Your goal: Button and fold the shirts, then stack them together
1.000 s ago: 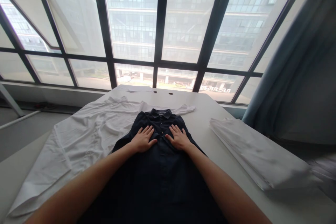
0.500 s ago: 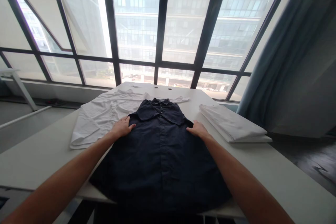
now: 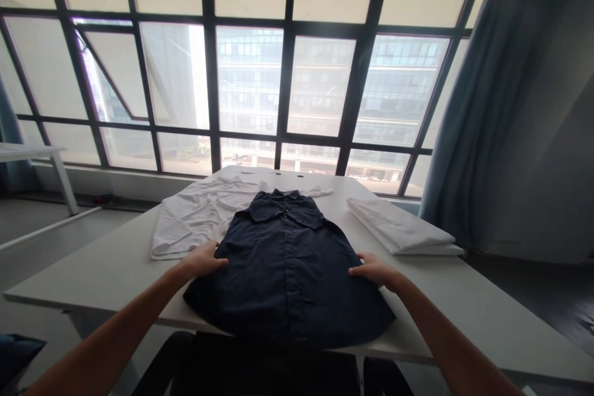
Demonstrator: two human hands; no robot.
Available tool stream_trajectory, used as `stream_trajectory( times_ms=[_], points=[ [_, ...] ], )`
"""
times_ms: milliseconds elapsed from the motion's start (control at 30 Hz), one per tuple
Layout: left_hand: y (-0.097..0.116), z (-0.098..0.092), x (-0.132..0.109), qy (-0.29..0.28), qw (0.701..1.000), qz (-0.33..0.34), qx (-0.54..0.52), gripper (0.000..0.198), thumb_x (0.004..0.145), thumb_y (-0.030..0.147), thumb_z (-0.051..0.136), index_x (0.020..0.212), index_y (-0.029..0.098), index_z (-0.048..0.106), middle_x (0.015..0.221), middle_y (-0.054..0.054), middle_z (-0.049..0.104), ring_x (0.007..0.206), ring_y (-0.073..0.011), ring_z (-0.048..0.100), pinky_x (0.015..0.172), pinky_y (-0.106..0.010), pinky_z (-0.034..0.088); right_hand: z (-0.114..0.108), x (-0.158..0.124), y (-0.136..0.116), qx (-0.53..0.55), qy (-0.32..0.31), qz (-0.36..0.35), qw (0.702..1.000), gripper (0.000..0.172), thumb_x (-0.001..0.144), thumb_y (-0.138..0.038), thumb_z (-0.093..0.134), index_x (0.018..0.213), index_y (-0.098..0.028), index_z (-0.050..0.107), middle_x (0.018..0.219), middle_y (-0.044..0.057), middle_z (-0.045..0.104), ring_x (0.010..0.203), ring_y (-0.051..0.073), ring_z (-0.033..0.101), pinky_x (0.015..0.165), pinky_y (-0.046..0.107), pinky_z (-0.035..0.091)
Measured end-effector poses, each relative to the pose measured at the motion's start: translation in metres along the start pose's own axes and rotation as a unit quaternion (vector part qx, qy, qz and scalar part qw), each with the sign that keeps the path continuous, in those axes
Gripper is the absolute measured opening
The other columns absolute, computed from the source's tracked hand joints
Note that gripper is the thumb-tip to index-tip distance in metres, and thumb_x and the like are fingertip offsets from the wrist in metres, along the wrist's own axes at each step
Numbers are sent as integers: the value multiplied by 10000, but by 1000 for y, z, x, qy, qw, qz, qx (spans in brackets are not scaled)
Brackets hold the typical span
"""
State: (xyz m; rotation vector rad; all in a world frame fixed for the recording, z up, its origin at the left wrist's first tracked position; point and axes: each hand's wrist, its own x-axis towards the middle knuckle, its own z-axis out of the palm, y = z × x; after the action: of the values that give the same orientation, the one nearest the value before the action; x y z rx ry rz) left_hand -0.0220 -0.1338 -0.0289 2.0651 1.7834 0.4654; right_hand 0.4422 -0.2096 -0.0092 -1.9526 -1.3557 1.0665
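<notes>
A dark navy buttoned shirt point(image 3: 288, 260) lies flat, collar away from me, on a white table point(image 3: 468, 315). My left hand point(image 3: 200, 260) rests on the shirt's left edge, palm down with the fingers stretched out. My right hand point(image 3: 377, 270) lies flat on the shirt's right edge, fingers stretched out too. Neither hand holds anything. The shirt's hem reaches the near table edge.
A white shirt point(image 3: 195, 216) lies spread out at the back left, partly under the navy one. A folded white garment point(image 3: 401, 232) sits at the back right. Large windows stand behind the table, and a blue curtain point(image 3: 487, 111) hangs at the right.
Both hands have slid from the shirt's chest outward and then down its sides toward me. My view has pulled back and risen, showing more of the table.
</notes>
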Motion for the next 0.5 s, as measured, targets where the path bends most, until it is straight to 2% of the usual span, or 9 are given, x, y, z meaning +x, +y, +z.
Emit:
stream_trajectory(
  times_ms=[133,233,367,433,500],
  points=[
    [-4,-8,-19,-100,984,17,-146,478,584,421,743,987,166,709,1005,-72,763,971,-304,702,781,-313,569,5,-22,7,78,-44,-29,996,336,703,-211,743,1020,-136,661,936,98,759,847,257,737,678,298,604],
    [-1,-15,-30,-155,968,6,-197,410,557,393,732,892,156,723,913,-66,770,902,-304,712,741,-325,574,9,-31,9,91,-36,-42,994,305,724,-208,707,1020,-139,671,978,97,759,881,249,735,737,294,601],
    [19,-29,-33,-125,980,7,-158,303,589,342,686,821,152,725,809,-54,752,820,-296,709,661,-318,564,13,-39,5,80,-18,-53,995,365,745,-207,650,1103,-137,664,989,109,755,853,237,735,695,276,594],
    [41,-29,-31,-101,987,36,-122,278,615,316,660,828,151,726,807,-57,747,828,-294,706,665,-314,559,14,-41,0,82,-9,-55,995,441,752,-219,627,1185,-135,638,982,108,752,819,226,735,665,268,589],
    [69,-20,-28,-80,991,74,-74,283,638,285,639,870,151,729,868,-74,752,886,-302,702,714,-321,559,17,-41,-4,86,1,-57,995,515,756,-221,601,1263,-130,595,976,105,750,788,218,733,639,267,582]
  ],
)
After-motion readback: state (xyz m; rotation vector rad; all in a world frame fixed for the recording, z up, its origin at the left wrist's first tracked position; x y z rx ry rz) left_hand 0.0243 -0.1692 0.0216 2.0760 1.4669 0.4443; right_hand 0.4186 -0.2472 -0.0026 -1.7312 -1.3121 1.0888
